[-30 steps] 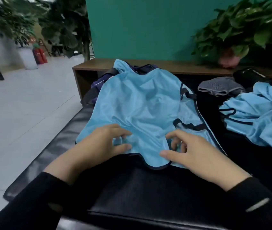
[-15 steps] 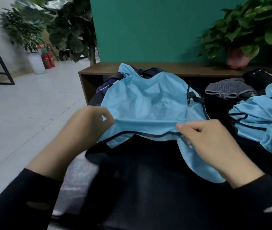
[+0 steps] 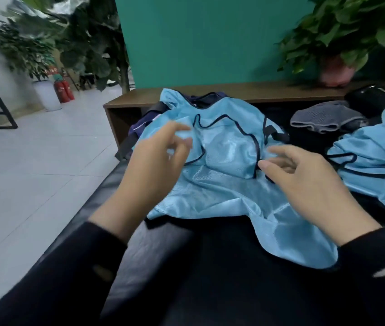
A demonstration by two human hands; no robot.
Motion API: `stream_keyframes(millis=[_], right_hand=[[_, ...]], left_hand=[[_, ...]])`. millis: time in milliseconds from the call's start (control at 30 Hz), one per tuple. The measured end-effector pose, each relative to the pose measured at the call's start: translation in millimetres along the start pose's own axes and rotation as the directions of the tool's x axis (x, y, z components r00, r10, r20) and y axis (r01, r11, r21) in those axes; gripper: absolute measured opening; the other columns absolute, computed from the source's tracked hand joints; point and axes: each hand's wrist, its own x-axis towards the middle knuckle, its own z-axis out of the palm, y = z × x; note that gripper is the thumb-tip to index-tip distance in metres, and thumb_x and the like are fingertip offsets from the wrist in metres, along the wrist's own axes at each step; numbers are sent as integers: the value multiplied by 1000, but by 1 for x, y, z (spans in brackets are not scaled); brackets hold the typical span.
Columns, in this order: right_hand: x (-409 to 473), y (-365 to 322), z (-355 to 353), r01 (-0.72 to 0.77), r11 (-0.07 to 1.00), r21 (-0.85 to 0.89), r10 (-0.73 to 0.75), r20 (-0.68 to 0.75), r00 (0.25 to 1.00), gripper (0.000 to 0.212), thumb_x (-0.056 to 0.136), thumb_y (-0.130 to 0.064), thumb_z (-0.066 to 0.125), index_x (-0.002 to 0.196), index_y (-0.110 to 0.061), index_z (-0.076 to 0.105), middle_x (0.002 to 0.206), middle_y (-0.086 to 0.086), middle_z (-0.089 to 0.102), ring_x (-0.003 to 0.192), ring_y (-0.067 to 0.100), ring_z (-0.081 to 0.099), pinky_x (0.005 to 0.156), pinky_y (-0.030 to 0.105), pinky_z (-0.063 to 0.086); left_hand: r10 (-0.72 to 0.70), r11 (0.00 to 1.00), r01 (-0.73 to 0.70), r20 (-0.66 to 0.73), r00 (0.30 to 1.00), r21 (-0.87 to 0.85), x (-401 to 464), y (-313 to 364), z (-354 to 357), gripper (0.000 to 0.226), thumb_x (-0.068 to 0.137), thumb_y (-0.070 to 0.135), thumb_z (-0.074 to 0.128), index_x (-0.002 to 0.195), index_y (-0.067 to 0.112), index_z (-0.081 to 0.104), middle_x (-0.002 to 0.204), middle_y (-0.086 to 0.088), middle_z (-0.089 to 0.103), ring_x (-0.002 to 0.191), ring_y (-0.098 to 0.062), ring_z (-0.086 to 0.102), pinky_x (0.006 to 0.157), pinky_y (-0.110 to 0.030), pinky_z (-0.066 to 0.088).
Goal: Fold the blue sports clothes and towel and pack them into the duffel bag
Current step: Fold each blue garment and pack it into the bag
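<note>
Blue sports top (image 3: 224, 184) lies folded over between the left hand (image 3: 153, 170) and right hand (image 3: 309, 184), both hands released, fingers loose.

Potted plant (image 3: 342, 41) in a pink pot set on the wooden shelf (image 3: 233, 91) against a teal wall (image 3: 198, 38), red fire extinguishers (image 3: 64, 91) stood beside a white planter (image 3: 46, 96), grey tiled floor (image 3: 34, 161)
</note>
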Motion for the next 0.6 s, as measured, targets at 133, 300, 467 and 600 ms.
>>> stream_keyframes(millis=[133,300,467,600], right_hand=[[-31,2,-10,139,977,-165,-75,341,937,36,80,-60,71,75,-24,67,70,-10,65,61,3,55,61,21,47],[-59,28,-26,257,881,-397,-14,523,852,49,71,-81,55,108,-50,61,120,-32,50,117,-7,47,104,22,38],[-55,43,-25,243,867,-434,-109,311,944,12,97,-43,57,86,-41,61,95,-21,60,96,-3,56,90,24,45],[-55,39,-24,87,953,-291,-63,90,994,23,102,-37,51,83,-30,62,71,-3,65,68,13,61,69,34,51]], left_hand=[[92,987,-119,224,970,112,-60,-35,1,28,84,58,62,84,30,66,82,15,62,80,-6,61,74,-22,48],[-26,962,-75,363,931,262,-81,-74,-15,40,85,64,52,113,41,70,120,27,59,111,2,55,94,-45,48],[-187,922,111,178,966,371,-74,-78,-12,13,96,29,65,107,34,70,121,20,61,119,-8,53,89,-35,29],[-253,909,207,85,964,362,-65,-72,-13,18,101,20,53,85,25,59,93,10,63,95,-20,59,83,-38,36]])
